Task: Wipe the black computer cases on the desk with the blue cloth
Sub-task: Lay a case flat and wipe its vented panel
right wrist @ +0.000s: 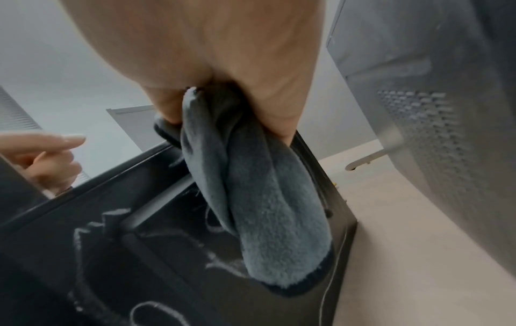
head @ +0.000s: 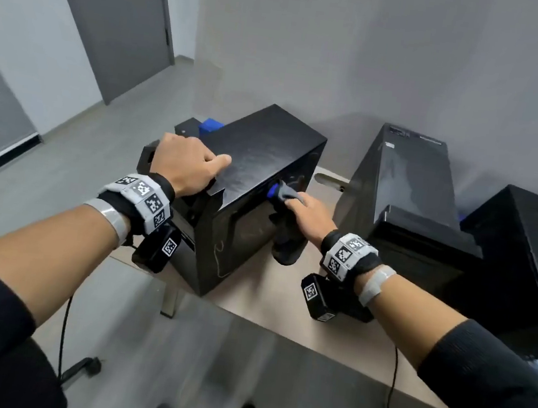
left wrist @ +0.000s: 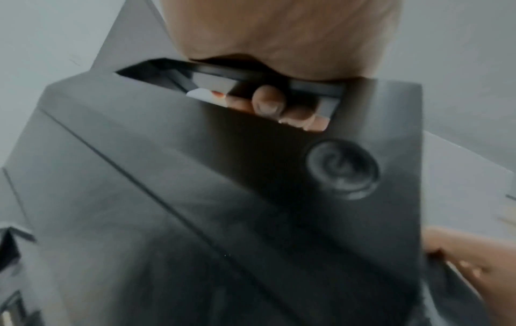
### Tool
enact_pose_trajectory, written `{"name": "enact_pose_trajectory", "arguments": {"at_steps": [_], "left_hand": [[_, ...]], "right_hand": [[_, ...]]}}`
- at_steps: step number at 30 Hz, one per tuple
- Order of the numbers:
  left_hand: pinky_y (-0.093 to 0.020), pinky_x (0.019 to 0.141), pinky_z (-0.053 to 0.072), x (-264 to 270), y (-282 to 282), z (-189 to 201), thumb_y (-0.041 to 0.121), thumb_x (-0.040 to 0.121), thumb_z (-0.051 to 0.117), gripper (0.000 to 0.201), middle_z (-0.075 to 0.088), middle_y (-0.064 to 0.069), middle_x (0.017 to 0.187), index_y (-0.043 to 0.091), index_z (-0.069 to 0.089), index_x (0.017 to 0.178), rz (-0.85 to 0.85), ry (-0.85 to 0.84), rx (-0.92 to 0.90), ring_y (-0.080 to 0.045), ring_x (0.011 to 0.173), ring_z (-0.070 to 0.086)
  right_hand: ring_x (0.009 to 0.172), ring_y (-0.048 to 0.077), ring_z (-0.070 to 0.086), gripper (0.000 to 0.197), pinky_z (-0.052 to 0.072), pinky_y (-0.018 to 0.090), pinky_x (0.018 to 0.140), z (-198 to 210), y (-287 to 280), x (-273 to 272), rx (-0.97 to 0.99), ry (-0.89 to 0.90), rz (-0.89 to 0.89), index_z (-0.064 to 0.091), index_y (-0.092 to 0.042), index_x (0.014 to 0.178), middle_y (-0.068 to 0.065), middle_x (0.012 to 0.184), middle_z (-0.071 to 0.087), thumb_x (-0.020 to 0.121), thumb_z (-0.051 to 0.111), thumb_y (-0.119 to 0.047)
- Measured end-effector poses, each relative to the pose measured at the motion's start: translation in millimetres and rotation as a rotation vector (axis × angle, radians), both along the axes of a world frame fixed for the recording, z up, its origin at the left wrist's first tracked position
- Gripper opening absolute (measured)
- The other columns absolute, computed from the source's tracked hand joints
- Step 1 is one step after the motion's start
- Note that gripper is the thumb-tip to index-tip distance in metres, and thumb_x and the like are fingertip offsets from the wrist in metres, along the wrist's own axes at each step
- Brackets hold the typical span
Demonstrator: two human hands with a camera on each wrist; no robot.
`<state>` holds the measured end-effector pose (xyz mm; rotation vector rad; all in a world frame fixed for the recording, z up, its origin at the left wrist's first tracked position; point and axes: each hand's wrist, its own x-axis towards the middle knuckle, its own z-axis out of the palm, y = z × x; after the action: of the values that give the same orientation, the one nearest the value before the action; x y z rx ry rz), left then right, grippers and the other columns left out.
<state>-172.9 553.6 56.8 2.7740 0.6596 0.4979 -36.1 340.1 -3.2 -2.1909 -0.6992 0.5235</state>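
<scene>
A black computer case [head: 258,168] stands on the beige desk [head: 281,310] at its left end. My left hand [head: 197,168] grips the case's top front edge, and its fingers [left wrist: 268,103] curl into a recess above the round power button [left wrist: 342,169]. My right hand [head: 301,206] holds the bunched blue-grey cloth [head: 284,194] against the upper right side panel. In the right wrist view the cloth [right wrist: 265,198] hangs from my fist over the dusty, streaked panel [right wrist: 139,264]. Two more black cases [head: 407,193] [head: 527,242] stand to the right.
A blue box [head: 211,125] and a small black object [head: 187,129] sit behind the left case. The desk's near edge runs diagonally below my arms. A grey door [head: 114,15] is at far left and a grey wall lies behind the desk.
</scene>
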Motion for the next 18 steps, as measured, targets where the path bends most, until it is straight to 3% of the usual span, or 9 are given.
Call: {"name": "enact_pose_trajectory", "arguments": {"at_steps": [2, 4, 6, 9, 11, 14, 18], "left_hand": [[-0.032, 0.071, 0.028, 2.8, -1.0, 1.2, 0.055, 0.097, 0.047, 0.068, 0.048, -0.006, 0.043, 0.012, 0.037, 0.044, 0.019, 0.018, -0.021, -0.029, 0.052, 0.05], [-0.031, 0.072, 0.029, 2.9, -5.0, 0.8, 0.061, 0.094, 0.049, 0.069, 0.058, -0.01, 0.051, 0.011, 0.041, 0.046, 0.048, 0.002, -0.06, -0.033, 0.058, 0.055], [-0.033, 0.076, 0.032, 2.6, -12.6, -3.0, 0.068, 0.09, 0.05, 0.073, 0.056, -0.01, 0.051, 0.01, 0.042, 0.046, 0.073, -0.012, -0.11, -0.031, 0.058, 0.054], [-0.035, 0.084, 0.034, 5.2, -24.6, -4.2, 0.076, 0.084, 0.051, 0.075, 0.052, -0.005, 0.05, 0.01, 0.047, 0.048, 0.067, 0.012, -0.132, -0.027, 0.06, 0.056], [-0.035, 0.082, 0.032, 6.8, -27.3, -4.8, 0.076, 0.081, 0.054, 0.071, 0.045, -0.002, 0.048, 0.014, 0.043, 0.047, 0.073, 0.023, -0.141, -0.026, 0.06, 0.054], [-0.036, 0.08, 0.036, 7.7, -24.6, -2.9, 0.071, 0.079, 0.061, 0.071, 0.035, 0.002, 0.044, 0.012, 0.037, 0.046, 0.111, 0.004, -0.165, -0.024, 0.054, 0.045], [-0.03, 0.081, 0.029, 7.0, -13.1, 1.1, 0.066, 0.08, 0.065, 0.067, 0.034, 0.001, 0.047, 0.013, 0.039, 0.049, 0.183, -0.052, -0.242, -0.024, 0.053, 0.039]], "right_hand": [[0.114, 0.032, 0.054, 0.037, 0.041, 0.043, 0.1, -6.1, 10.6, -6.4, 0.081, 0.124, -0.066, 0.057, -0.007, 0.111, 0.017, 0.118, 0.06, 0.095, 0.044, -0.038], [0.121, 0.033, 0.049, 0.056, 0.035, 0.046, 0.107, -6.8, 21.7, -12.5, 0.163, 0.2, -0.138, 0.048, -0.015, 0.114, 0.019, 0.126, 0.054, 0.082, 0.035, -0.058], [0.122, 0.033, 0.047, 0.065, 0.032, 0.048, 0.109, -5.7, 30.0, -12.0, 0.256, 0.233, -0.199, 0.044, -0.018, 0.113, 0.019, 0.128, 0.05, 0.072, 0.029, -0.066], [0.123, 0.033, 0.042, 0.051, 0.03, 0.047, 0.111, -1.0, 30.9, -15.8, 0.262, 0.197, -0.227, 0.044, -0.015, 0.124, 0.018, 0.131, 0.045, 0.093, 0.028, -0.052], [0.115, 0.033, 0.046, 0.034, 0.035, 0.043, 0.103, -3.7, 28.9, -19.7, 0.186, 0.108, -0.193, 0.045, -0.015, 0.122, 0.017, 0.127, 0.045, 0.1, 0.031, -0.038], [0.095, 0.029, 0.053, 0.013, 0.039, 0.032, 0.082, -8.2, 27.6, -41.1, 0.161, -0.049, -0.127, 0.046, -0.021, 0.104, 0.008, 0.111, 0.047, 0.092, 0.049, -0.025], [0.082, 0.021, 0.053, 0.015, 0.042, 0.031, 0.072, -22.7, 26.5, -85.7, 0.193, -0.217, 0.084, 0.052, -0.026, 0.094, -0.002, 0.096, 0.048, 0.082, 0.062, -0.025]]}}
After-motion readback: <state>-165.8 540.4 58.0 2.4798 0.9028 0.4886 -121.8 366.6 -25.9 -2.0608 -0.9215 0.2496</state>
